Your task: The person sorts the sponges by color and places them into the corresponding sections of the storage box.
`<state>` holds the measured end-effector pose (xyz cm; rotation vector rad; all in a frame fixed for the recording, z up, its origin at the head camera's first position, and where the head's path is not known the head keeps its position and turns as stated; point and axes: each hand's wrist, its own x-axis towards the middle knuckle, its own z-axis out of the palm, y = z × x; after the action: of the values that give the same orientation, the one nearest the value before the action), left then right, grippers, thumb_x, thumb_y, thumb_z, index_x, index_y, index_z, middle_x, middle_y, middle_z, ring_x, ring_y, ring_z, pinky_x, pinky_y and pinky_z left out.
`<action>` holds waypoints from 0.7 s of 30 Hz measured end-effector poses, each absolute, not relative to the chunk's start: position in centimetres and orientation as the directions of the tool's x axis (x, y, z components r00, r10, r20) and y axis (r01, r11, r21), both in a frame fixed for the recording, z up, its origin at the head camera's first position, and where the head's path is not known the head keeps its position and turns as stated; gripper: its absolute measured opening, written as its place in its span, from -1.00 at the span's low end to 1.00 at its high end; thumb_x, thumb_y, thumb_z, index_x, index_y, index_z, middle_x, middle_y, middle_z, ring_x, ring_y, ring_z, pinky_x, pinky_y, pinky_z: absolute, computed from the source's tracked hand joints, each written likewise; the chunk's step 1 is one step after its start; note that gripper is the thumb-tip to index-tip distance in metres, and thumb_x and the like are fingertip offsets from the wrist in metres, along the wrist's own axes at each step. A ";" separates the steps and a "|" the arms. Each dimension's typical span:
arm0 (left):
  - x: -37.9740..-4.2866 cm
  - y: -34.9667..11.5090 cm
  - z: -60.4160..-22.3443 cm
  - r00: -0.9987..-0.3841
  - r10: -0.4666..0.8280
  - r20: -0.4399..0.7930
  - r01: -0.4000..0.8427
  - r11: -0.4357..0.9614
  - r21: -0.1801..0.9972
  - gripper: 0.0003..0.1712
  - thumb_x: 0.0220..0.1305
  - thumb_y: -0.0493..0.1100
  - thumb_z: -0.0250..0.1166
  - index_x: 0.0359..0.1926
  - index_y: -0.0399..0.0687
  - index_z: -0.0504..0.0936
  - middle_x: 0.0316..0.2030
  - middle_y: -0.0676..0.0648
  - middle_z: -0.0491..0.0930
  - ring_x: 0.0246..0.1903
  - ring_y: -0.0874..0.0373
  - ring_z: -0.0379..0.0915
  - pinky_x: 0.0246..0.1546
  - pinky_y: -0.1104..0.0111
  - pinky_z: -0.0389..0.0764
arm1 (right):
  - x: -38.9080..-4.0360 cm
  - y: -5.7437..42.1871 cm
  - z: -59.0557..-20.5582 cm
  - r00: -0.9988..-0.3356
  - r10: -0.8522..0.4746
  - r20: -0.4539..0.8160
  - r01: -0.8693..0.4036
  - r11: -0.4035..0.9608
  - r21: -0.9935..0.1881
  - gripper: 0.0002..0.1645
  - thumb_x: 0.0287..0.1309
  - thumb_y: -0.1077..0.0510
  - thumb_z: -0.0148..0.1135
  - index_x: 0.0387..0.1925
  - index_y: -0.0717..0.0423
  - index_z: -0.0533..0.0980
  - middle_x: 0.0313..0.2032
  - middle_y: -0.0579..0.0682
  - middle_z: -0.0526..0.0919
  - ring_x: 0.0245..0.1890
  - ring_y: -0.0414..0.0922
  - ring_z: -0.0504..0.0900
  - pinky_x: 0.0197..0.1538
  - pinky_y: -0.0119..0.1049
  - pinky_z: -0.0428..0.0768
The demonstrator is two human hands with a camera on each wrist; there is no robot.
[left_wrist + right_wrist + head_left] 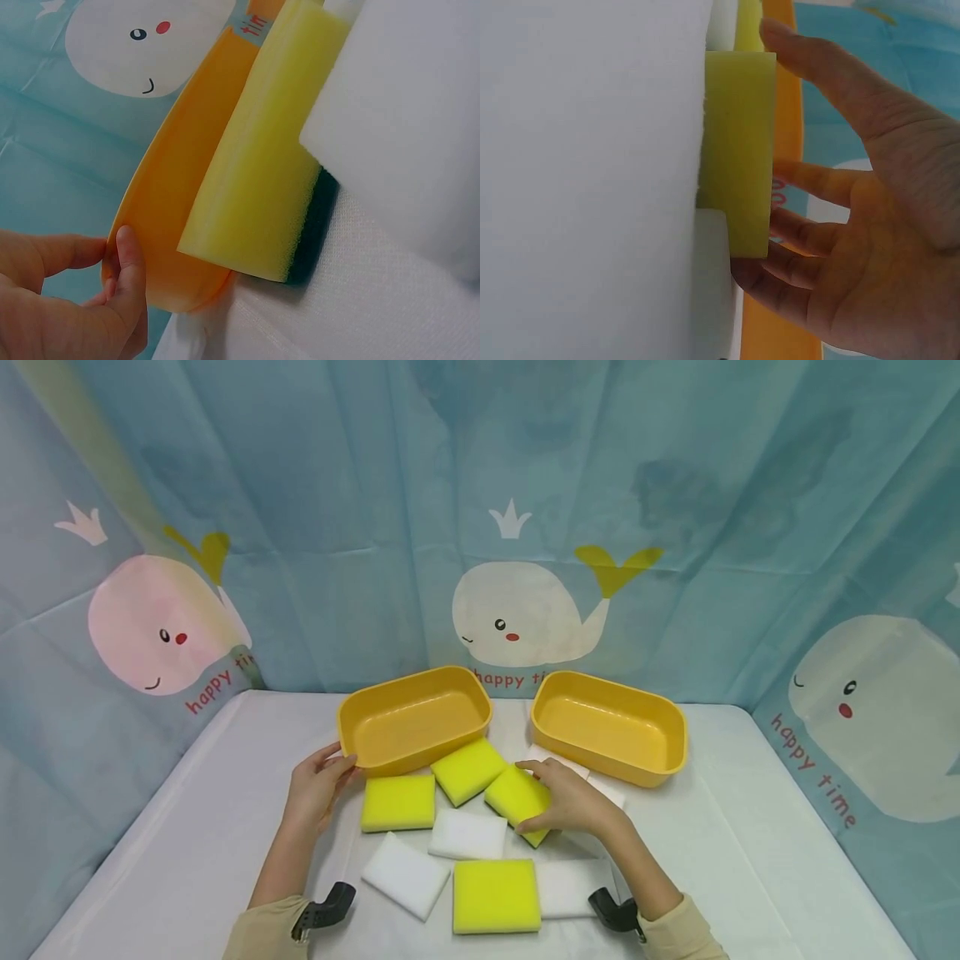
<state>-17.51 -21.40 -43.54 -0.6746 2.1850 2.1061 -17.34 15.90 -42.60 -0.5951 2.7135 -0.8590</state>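
Observation:
My left hand [313, 789] pinches the near left end of a yellow plastic basin [420, 722], thumb and fingers at its rim in the left wrist view. A yellow sponge [247, 165] with a dark green scouring layer underneath lies against that basin's side. My right hand [573, 797] reaches over another yellow sponge [513, 795], thumb and fingers spread about it. In the right wrist view, the thumb [802, 56] stands just past one end of this sponge, and the other fingertips are close at its surface and far end.
A second yellow basin [607, 727] stands back right. Yellow sponges [397, 803] and white sponges [407, 875] lie scattered between my arms on the white tablecloth [765, 860]. Two white pieces lie partly behind my right hand. A blue whale-print curtain [337, 610] hangs behind the table.

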 end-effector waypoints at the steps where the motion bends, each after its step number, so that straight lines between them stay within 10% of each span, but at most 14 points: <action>1: -17.5 -21.4 -43.5 -0.905 -0.283 -0.317 -0.327 -0.012 0.945 -0.26 0.59 -0.21 0.20 0.63 -0.26 0.14 0.09 -0.18 0.47 -0.19 0.30 0.64 0.08 0.50 0.66 | -17.3 15.9 -42.6 -0.890 -0.445 -0.098 -0.308 0.748 -0.588 0.14 -0.13 -0.08 0.77 0.46 0.15 0.42 0.16 0.14 0.59 0.15 0.06 0.59 0.27 0.08 0.59; 21: -17.5 -21.4 -43.5 -0.906 -0.279 -0.319 -0.324 -0.029 0.946 -0.27 0.59 -0.24 0.19 0.63 -0.27 0.15 0.06 -0.16 0.45 -0.26 0.35 0.62 0.07 0.50 0.67 | -17.0 16.0 -41.6 -0.900 -0.427 -0.093 -0.308 0.770 -0.558 -0.01 -0.02 0.00 0.70 0.42 0.15 0.48 0.17 0.11 0.60 0.11 0.00 0.58 0.24 0.04 0.59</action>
<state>-17.50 -21.41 -43.48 -0.6736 2.1654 2.1267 -17.02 15.98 -41.62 -0.5783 2.7505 -0.8125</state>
